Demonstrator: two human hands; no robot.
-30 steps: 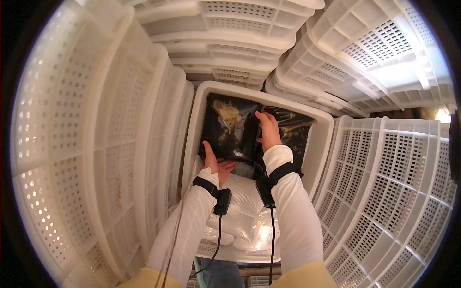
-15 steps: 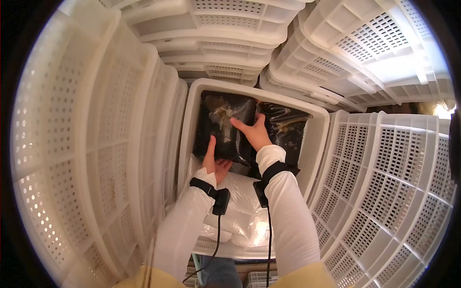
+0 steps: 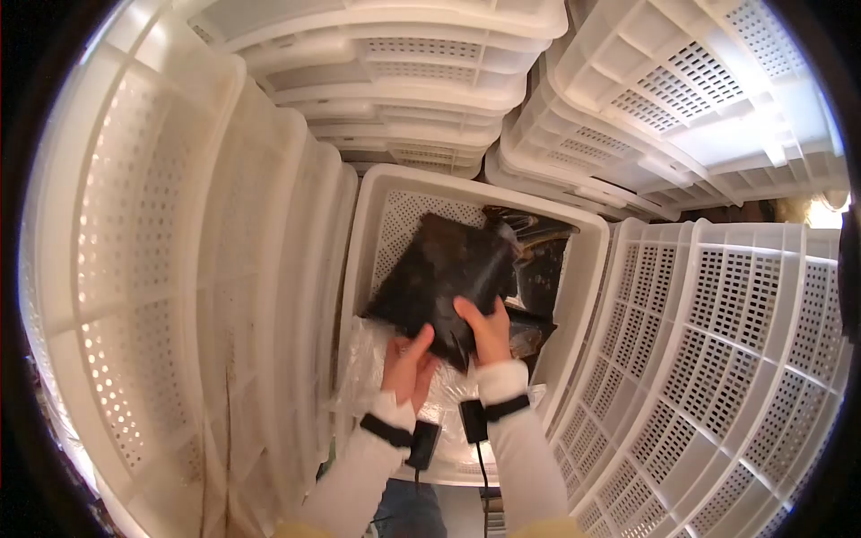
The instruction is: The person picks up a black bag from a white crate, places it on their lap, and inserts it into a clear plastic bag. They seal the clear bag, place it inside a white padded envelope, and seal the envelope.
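Note:
A flat, dark plastic-wrapped packet (image 3: 448, 273) is held tilted over the white crate (image 3: 592, 269), its contents not readable. My left hand (image 3: 410, 366) grips its lower left edge, thumb on top and fingers underneath. At the lower right edge, my right hand (image 3: 487, 330) is closed on the same packet, thumb across its upper face. More dark glossy packets (image 3: 538, 264) lie in the right part of the crate. Clear plastic film (image 3: 363, 359) and silvery wrapped material fill the crate's near part, partly behind my wrists.
Tall stacks of white perforated crates crowd round the working crate: a left stack (image 3: 134, 269), a far stack (image 3: 413, 63), a far right stack (image 3: 682, 90) and a right stack (image 3: 700, 359). Black straps with small boxes and cables hang from both my wrists.
The dark packet has been lifted from the crate's left side, turned and drawn toward me in both hands. Perforated crate floor now shows where it lay. My right hand has moved nearer to me.

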